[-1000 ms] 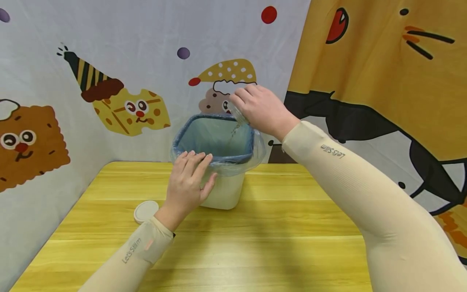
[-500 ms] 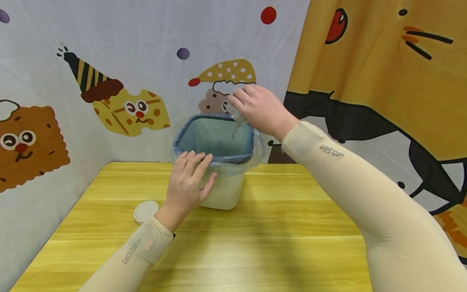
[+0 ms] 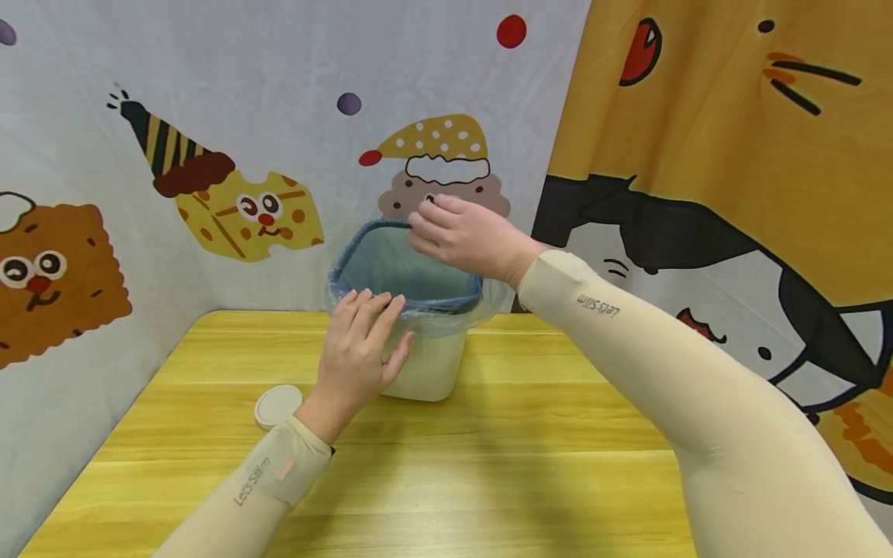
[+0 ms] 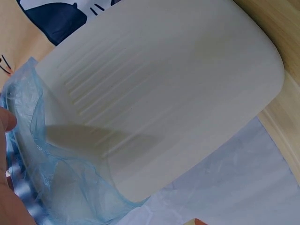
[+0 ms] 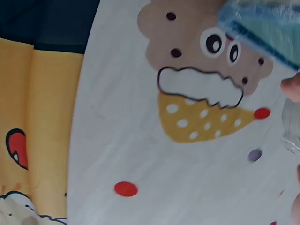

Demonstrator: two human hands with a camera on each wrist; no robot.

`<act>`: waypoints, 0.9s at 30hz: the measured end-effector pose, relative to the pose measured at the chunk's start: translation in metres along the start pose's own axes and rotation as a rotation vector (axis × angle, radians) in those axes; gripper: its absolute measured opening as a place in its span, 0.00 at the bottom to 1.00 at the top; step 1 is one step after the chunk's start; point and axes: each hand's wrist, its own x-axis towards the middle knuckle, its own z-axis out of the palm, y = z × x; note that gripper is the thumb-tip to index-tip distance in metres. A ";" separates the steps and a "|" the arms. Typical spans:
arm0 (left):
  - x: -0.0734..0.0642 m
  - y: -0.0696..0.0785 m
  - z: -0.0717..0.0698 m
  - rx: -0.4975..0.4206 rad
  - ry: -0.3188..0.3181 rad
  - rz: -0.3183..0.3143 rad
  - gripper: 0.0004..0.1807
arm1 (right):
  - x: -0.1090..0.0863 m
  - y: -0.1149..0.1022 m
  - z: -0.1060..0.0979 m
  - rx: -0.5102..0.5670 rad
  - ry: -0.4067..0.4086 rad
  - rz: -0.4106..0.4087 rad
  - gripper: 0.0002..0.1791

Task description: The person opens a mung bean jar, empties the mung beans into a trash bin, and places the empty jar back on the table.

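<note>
My left hand (image 3: 356, 341) rests with its fingers on the near rim of a white trash can (image 3: 432, 372), thumb held apart. A blue bag (image 3: 377, 256) lines the can and folds down over its outside, as the left wrist view also shows. Over the can's far right side, my right hand (image 3: 460, 232) grips a clear jar (image 5: 291, 122). In the head view the hand hides this jar; in the right wrist view part of its transparent wall shows at the right edge.
A round white lid (image 3: 277, 406) lies on the wooden table (image 3: 558, 434), left of my left wrist. Cartoon-print cloth (image 3: 265, 77) hangs behind and beside the table, close to the can's back.
My right hand has lowered and shifted left over the can, and the jar is now hidden behind it. Small bits that were falling from the jar no longer show. My left hand stays put.
</note>
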 end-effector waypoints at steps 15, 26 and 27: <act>0.001 0.000 0.000 0.022 0.000 0.007 0.24 | -0.001 -0.022 0.004 -0.102 0.026 -0.078 0.23; -0.001 0.000 -0.001 0.024 -0.001 0.005 0.25 | 0.000 -0.020 0.001 -0.046 -0.003 -0.038 0.24; -0.001 0.000 -0.001 0.023 -0.002 0.006 0.25 | -0.001 -0.018 0.001 -0.020 -0.010 -0.010 0.24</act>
